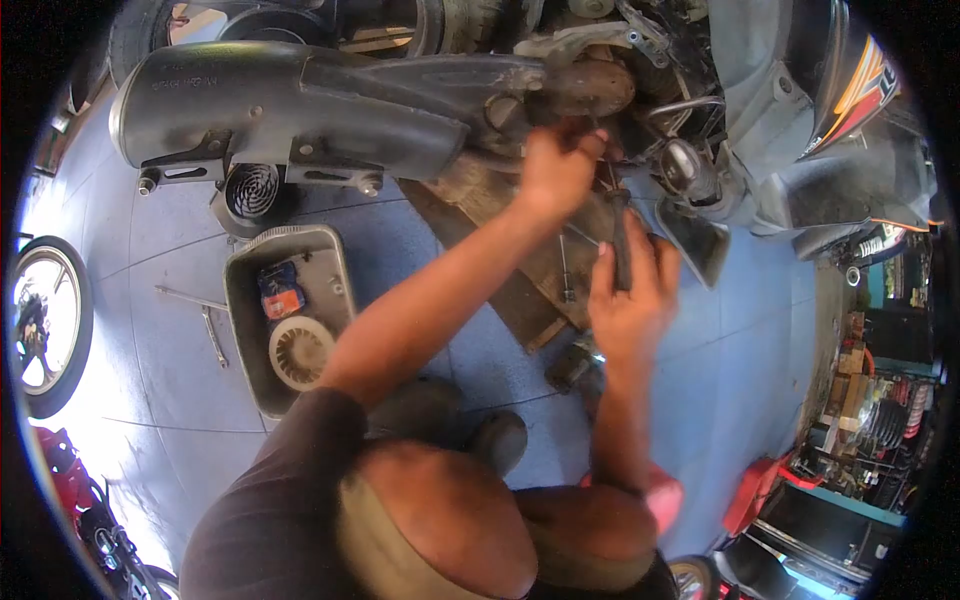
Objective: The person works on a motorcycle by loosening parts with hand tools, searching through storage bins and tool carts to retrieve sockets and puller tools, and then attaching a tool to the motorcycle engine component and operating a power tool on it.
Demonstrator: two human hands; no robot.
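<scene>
My left hand (558, 175) is up against the underside of a motor scooter's engine (590, 90), its fingers closed. Whatever lies between those fingers is hidden. Just below and to the right, my right hand (635, 285) grips the dark handle of a screwdriver (622, 240), whose thin shaft points up toward the engine and my left fingertips. A large black exhaust muffler (220, 100) extends leftward from the engine. Under the hands lies a worn brown board or sheet (490, 215), with a thin metal tool (567, 280) on it.
A grey tray (238, 330) on the blue tiled floor (180, 380) holds a pale fan wheel (302, 352) and a blue-orange packet (282, 290). Wrenches (213, 335) lie beside it. At left stands a wheel (50, 325); parts crowd shelves (880, 400) at right.
</scene>
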